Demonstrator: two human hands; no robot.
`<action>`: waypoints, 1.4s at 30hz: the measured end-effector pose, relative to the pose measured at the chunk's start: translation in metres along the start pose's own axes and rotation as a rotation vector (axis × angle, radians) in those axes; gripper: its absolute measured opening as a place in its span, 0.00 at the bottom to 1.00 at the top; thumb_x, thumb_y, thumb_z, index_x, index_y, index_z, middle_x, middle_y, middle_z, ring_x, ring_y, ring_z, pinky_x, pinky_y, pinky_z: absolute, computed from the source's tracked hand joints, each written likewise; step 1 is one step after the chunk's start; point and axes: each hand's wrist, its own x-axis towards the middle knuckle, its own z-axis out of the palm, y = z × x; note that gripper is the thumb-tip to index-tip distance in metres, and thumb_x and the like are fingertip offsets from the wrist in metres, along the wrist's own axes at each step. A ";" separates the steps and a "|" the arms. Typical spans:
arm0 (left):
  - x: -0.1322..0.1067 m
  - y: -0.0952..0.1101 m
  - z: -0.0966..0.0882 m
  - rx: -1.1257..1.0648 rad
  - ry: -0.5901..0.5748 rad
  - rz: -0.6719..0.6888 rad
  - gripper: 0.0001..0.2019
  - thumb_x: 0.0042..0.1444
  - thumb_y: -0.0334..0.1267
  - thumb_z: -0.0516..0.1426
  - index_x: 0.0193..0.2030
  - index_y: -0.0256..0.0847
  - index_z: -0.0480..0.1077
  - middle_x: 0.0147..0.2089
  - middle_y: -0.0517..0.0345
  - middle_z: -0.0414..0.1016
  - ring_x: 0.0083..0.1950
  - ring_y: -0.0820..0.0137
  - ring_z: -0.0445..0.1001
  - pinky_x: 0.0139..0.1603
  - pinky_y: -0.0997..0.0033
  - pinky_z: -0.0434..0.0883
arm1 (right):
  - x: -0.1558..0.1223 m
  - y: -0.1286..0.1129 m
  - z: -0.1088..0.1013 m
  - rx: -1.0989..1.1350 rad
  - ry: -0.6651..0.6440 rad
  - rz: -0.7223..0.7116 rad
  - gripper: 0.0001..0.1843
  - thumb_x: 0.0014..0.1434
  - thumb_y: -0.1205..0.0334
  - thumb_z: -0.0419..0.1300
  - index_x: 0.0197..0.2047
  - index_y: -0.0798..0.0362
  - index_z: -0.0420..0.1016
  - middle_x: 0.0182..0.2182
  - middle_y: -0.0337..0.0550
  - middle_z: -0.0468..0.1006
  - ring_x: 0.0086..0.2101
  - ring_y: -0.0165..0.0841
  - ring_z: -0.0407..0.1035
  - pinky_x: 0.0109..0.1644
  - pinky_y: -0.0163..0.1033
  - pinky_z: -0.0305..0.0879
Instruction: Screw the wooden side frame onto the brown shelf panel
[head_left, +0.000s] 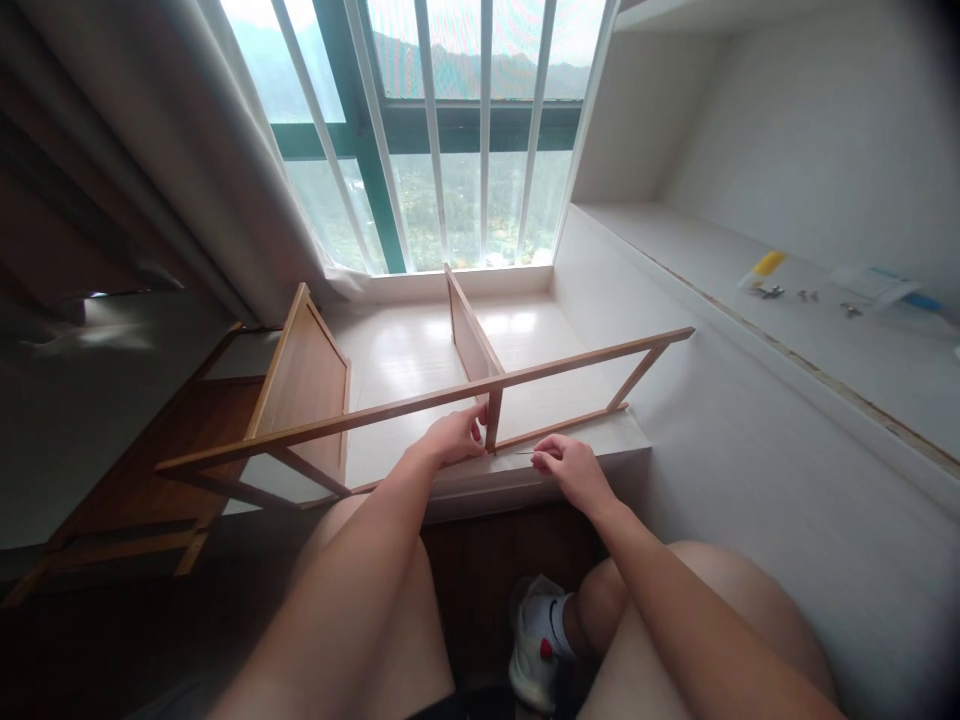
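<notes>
A wooden frame [420, 398] with slim brown rails and panels stands on the white window ledge. My left hand [454, 437] is closed at the foot of its middle upright [493, 418], with the fingers curled against the wood. Whether a small part sits between those fingertips is hidden. To the right, my right hand [566, 465] pinches a thin metal rod [524, 453], which points left toward the joint at the base of the upright. The rod's kind is too small to tell.
On the shelf [720, 270] at right lie a yellow-ended item [766, 266], several small metal fittings [771, 292] and a clear plastic bag [874, 287]. Another brown wooden piece [165, 460] leans at left near the curtain [202, 150]. A barred window [465, 150] rises behind the ledge.
</notes>
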 end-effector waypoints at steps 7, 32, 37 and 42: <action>-0.006 0.003 0.008 0.041 0.000 0.045 0.22 0.38 0.40 0.65 0.43 0.47 0.68 0.38 0.63 0.77 0.35 0.66 0.74 0.31 0.71 0.63 | -0.049 0.002 0.013 -0.123 0.286 -0.007 0.12 0.54 0.54 0.60 0.31 0.54 0.76 0.27 0.44 0.77 0.28 0.36 0.72 0.35 0.40 0.69; -0.022 0.005 0.018 0.010 -0.077 0.086 0.20 0.38 0.40 0.66 0.40 0.44 0.70 0.38 0.62 0.77 0.37 0.67 0.75 0.34 0.72 0.67 | -0.081 0.013 0.092 0.322 0.224 0.186 0.09 0.53 0.57 0.60 0.29 0.54 0.69 0.22 0.41 0.77 0.21 0.33 0.74 0.21 0.33 0.70; -0.021 0.007 0.016 0.005 -0.086 0.088 0.18 0.38 0.40 0.65 0.39 0.44 0.70 0.38 0.62 0.77 0.36 0.67 0.75 0.34 0.72 0.66 | -0.082 0.013 0.095 0.346 0.218 0.200 0.09 0.52 0.58 0.60 0.28 0.54 0.69 0.21 0.41 0.77 0.20 0.32 0.73 0.20 0.33 0.70; -0.020 0.008 0.016 0.019 -0.093 0.074 0.19 0.37 0.40 0.66 0.39 0.44 0.70 0.38 0.62 0.77 0.37 0.66 0.75 0.35 0.71 0.66 | -0.079 0.011 0.095 0.363 0.230 0.205 0.08 0.52 0.59 0.60 0.27 0.54 0.68 0.21 0.41 0.76 0.20 0.32 0.73 0.20 0.32 0.70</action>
